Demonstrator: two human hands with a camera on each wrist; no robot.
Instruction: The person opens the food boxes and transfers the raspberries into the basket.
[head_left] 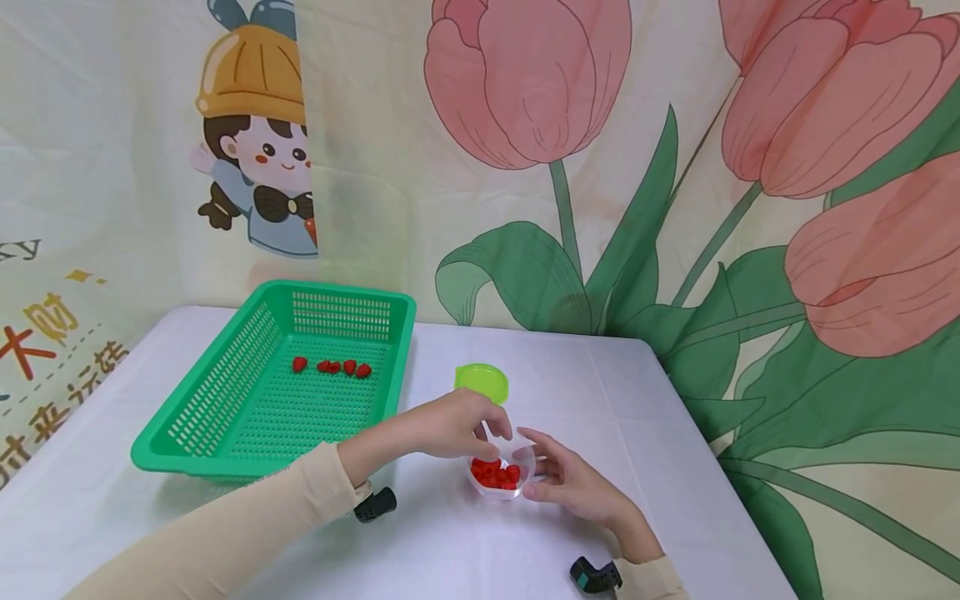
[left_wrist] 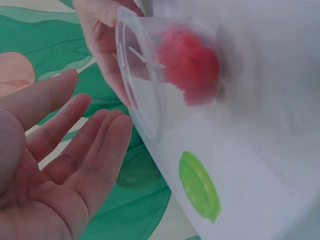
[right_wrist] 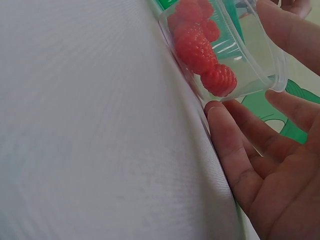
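The basket (head_left: 300,421) sits left of centre on the table (head_left: 615,396), berries (head_left: 349,367) lying in it. Right of it, at lower centre, stands the cup (head_left: 527,463), more berries (head_left: 491,477) inside, the lid (head_left: 483,383) behind. The left hand (head_left: 456,422) is above the cup, the right hand (head_left: 567,481) at its right side.

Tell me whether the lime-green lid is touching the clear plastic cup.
Apart. The left wrist view shows a strip of bare white tablecloth between the lime-green lid and the clear plastic cup.
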